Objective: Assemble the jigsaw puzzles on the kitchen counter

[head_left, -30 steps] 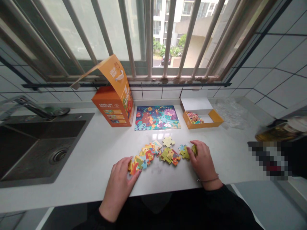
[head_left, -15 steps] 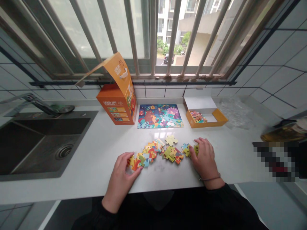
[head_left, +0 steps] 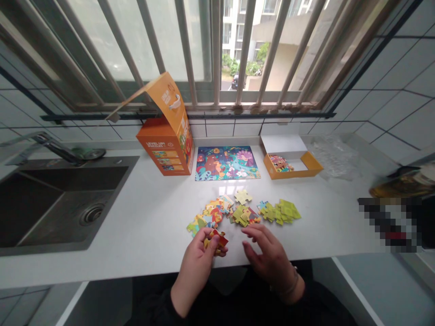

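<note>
Near the front edge of the counter, my left hand (head_left: 200, 253) is closed on a few red and yellow puzzle pieces (head_left: 219, 240), thumb on top. To its right, my right hand (head_left: 267, 256) hovers with fingers apart and nothing in it. Beyond the left hand lies a heap of colourful puzzle pieces (head_left: 215, 213). A smaller heap of green and mixed puzzle pieces (head_left: 243, 215) is in the middle, with one pale yellow puzzle piece (head_left: 243, 196) behind it. Overlapping green puzzle pieces (head_left: 287, 211) spread out at the right.
A finished-looking picture puzzle (head_left: 227, 163) lies at the back. An orange puzzle box (head_left: 166, 149) stands left of it, lid up; an open yellow box (head_left: 295, 173) holding pieces is at right. Clear plastic wrap (head_left: 335, 158) lies beyond. A sink (head_left: 64, 203) is at far left.
My left hand has picked up puzzle pieces from the left heap and moved right, towards me. My right hand has left the green pieces and moved left, uncovering them.
</note>
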Tool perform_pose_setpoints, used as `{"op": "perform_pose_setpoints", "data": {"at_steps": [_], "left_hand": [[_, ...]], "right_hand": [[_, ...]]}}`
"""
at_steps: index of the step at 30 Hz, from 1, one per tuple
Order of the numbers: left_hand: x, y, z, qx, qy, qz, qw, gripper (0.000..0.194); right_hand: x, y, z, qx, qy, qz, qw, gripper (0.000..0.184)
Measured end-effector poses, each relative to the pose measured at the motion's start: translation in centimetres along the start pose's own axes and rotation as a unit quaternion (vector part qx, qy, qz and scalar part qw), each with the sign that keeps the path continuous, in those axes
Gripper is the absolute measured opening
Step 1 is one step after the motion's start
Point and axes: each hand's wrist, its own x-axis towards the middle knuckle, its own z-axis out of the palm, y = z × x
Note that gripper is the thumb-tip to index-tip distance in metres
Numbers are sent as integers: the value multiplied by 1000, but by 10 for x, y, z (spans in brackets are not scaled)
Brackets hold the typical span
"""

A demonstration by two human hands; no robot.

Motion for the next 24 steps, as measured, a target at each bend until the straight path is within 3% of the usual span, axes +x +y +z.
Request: {"op": "perform_pose_setpoints", "data": {"at_steps": [3, 7, 9, 12, 14, 17, 21, 24], "left_hand": [[-7, -1, 12, -42, -58, 25, 997, 39], [-11, 0, 12, 159, -89, 115, 977, 31], [-8, -1, 4, 278, -63, 194, 939, 29], [3, -7, -14, 410, 20, 303, 860, 42], [15, -12, -30, 477, 68, 329, 812, 49], [33, -17, -53, 543, 89, 321, 771, 52], [49, -12, -73, 577, 93, 298, 755, 48], [54, -5, -75, 582, 115, 281, 754, 41]], "right_hand": [[-6, -20, 19, 72, -30, 54, 996, 42], [-5, -20, 27, 86, -25, 85, 992, 27], [-3, -15, 22, 82, -33, 79, 993, 22], [1, -4, 8, 56, -23, 72, 996, 22], [4, 10, -8, 22, 10, 84, 996, 24], [8, 43, -37, -52, 85, 145, 984, 29], [9, 95, -73, -140, 171, 252, 942, 42], [6, 123, -82, -175, 170, 292, 925, 47]]}}
